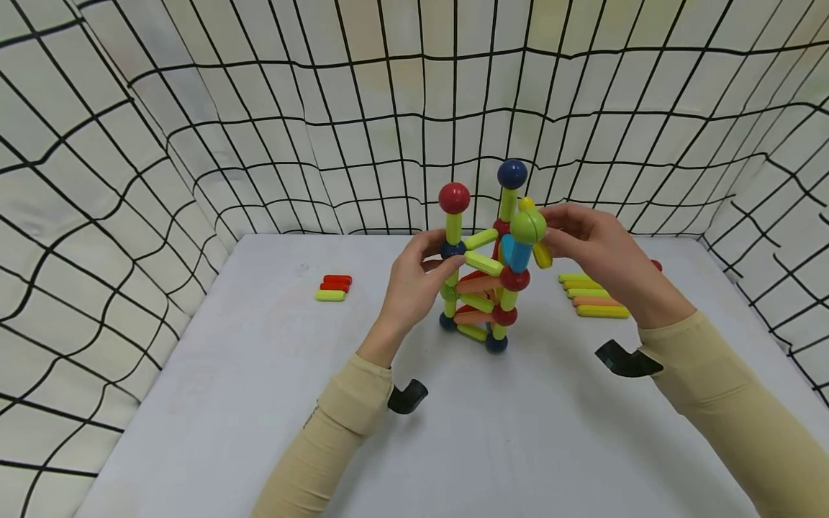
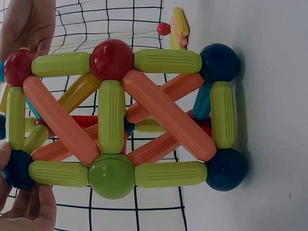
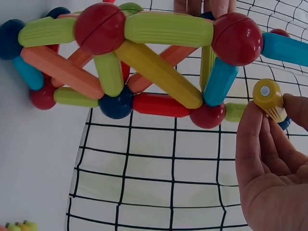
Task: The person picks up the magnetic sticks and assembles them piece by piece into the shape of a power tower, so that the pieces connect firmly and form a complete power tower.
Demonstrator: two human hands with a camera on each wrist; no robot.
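A tower of magnetic rods and balls (image 1: 482,262) stands upright on the white table. My left hand (image 1: 408,280) grips it at a dark blue ball (image 2: 19,169) on its upper left side. Above that ball, a green rod carries a red ball (image 1: 454,198). With thumb and fingers, my right hand (image 1: 599,252) pinches a yellow rod (image 3: 270,98) whose round end faces the right wrist camera. The rod is beside the green ball (image 1: 527,226) on top of a light blue rod (image 1: 520,256); whether they touch, I cannot tell. A dark blue ball (image 1: 512,174) tops the rear column.
Two red rods (image 1: 337,280) and a green rod (image 1: 330,296) lie on the table to the left. Several yellow, green and orange rods (image 1: 599,298) lie at the right, near a red ball (image 1: 657,265). Black netting (image 1: 421,115) surrounds the table's back and sides.
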